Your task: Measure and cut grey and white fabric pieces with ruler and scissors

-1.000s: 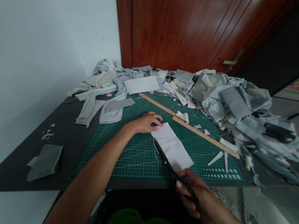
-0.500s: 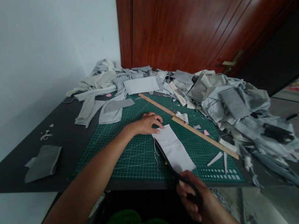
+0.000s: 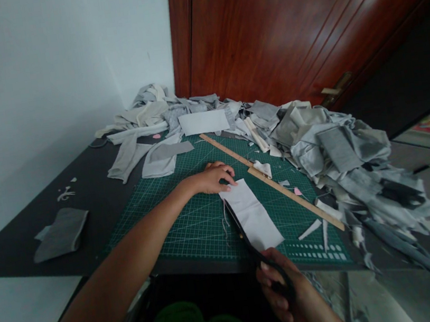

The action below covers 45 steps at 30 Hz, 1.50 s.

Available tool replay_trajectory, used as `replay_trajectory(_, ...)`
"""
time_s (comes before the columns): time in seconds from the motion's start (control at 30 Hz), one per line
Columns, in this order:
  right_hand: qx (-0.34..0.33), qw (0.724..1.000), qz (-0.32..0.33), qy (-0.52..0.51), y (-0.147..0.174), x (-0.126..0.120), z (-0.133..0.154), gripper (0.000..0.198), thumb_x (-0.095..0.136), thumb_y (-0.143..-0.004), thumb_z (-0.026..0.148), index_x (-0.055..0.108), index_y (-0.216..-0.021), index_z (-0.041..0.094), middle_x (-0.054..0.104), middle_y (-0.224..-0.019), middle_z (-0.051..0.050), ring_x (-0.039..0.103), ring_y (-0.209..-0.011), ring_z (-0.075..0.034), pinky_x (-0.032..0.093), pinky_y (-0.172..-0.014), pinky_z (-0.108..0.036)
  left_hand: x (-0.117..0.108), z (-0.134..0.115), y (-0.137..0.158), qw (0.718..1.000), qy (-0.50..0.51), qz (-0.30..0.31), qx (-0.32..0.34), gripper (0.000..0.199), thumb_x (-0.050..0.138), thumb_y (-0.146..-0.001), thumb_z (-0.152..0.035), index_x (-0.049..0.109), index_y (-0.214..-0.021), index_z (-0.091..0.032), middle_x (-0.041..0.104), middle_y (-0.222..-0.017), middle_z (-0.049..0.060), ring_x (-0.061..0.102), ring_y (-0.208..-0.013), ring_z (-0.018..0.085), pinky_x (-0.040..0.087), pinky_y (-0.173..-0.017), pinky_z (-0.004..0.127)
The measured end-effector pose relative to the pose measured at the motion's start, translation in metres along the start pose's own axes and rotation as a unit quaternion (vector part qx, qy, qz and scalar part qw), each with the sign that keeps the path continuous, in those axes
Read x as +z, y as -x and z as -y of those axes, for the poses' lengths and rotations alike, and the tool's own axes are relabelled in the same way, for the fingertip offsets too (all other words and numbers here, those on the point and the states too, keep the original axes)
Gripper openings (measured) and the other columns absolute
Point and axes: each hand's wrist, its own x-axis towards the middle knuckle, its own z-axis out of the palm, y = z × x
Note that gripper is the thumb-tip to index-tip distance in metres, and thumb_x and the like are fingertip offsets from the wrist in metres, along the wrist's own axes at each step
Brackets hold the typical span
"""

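Note:
A white rectangular fabric piece (image 3: 255, 214) lies at a slant on the green cutting mat (image 3: 191, 223). My left hand (image 3: 213, 177) is at its far end, with thumb and curled fingertips closed on the top left corner. In my right hand (image 3: 278, 285), below the near edge of the table, are the handles of black scissors (image 3: 251, 249). Their blades run along the fabric's left edge and look nearly closed. A thin loose strip of thread (image 3: 224, 221) hangs beside that edge.
Wooden rulers (image 3: 296, 197) lie diagonally right of the fabric. Heaped grey and white fabric scraps (image 3: 332, 139) cover the back and right of the dark table (image 3: 99, 166). A folded grey cloth (image 3: 63, 233) sits at left. Narrow white offcuts (image 3: 310, 229) rest near the mat's right corner.
My right hand and the scissors have shifted slightly down and to the right. The near end of the white fabric has moved a little the same way. My left hand stays in place.

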Motion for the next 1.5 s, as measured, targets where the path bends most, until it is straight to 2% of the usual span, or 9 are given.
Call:
replay_trajectory(0.2, -0.001, 1.0, -0.004, 0.025, -0.007, 0.008, 0.01, 0.062, 0.089, -0.062, 0.055, 0.046, -0.096, 0.025, 0.05, -0.066, 0.012, 0.032, -0.038, -0.001, 0.02, -0.03, -0.011, 0.002, 0.002, 0.0, 1.0, -0.009, 0.003, 0.0, 0.026, 0.068, -0.085, -0.036, 0.076, -0.109, -0.037, 0.059, -0.134, 0.0, 0.04, -0.129, 0.028, 0.025, -0.108, 0.043)
replay_trajectory(0.4, 0.002, 0.999, 0.001, 0.041, -0.011, 0.006, 0.016, 0.065, 0.091, -0.058, 0.054, 0.045, -0.096, 0.026, 0.049, -0.065, 0.013, 0.032, -0.037, -0.001, 0.02, -0.029, -0.011, 0.004, 0.002, 0.0, 1.0, -0.02, -0.002, 0.007, 0.028, 0.066, -0.086, -0.037, 0.075, -0.112, -0.039, 0.06, -0.136, -0.002, 0.04, -0.129, 0.027, 0.025, -0.107, 0.043)
replay_trajectory(0.73, 0.01, 1.0, -0.02, -0.002, -0.01, 0.008, 0.009, 0.065, 0.088, -0.062, 0.054, 0.045, -0.103, 0.027, 0.05, -0.066, 0.012, 0.031, -0.039, -0.002, 0.02, -0.03, -0.011, 0.003, -0.001, 0.0, 1.0, -0.017, 0.0, 0.003, 0.03, 0.065, -0.086, -0.037, 0.074, -0.115, -0.04, 0.06, -0.136, -0.002, 0.04, -0.13, 0.026, 0.025, -0.108, 0.042)
replay_trajectory(1.17, 0.003, 1.0, 0.005, -0.022, -0.016, 0.01, 0.014, 0.057, 0.088, -0.066, 0.048, 0.044, -0.095, 0.026, 0.05, -0.065, 0.011, 0.031, -0.039, -0.002, 0.02, -0.03, -0.011, 0.002, -0.003, 0.0, 1.0, -0.016, 0.004, -0.002, 0.03, 0.064, -0.087, -0.037, 0.075, -0.115, -0.04, 0.059, -0.137, -0.002, 0.039, -0.13, 0.027, 0.023, -0.108, 0.042)
replay_trajectory(1.5, -0.003, 1.0, 0.006, -0.009, -0.017, 0.01, 0.015, 0.062, 0.09, -0.064, 0.052, 0.043, -0.096, 0.026, 0.051, -0.067, 0.012, 0.032, -0.038, -0.001, 0.021, -0.029, -0.011, 0.004, 0.001, -0.002, 1.0, -0.015, 0.008, 0.001, 0.029, 0.061, -0.089, -0.036, 0.074, -0.115, -0.04, 0.057, -0.141, -0.002, 0.037, -0.132, 0.027, 0.023, -0.108, 0.043)
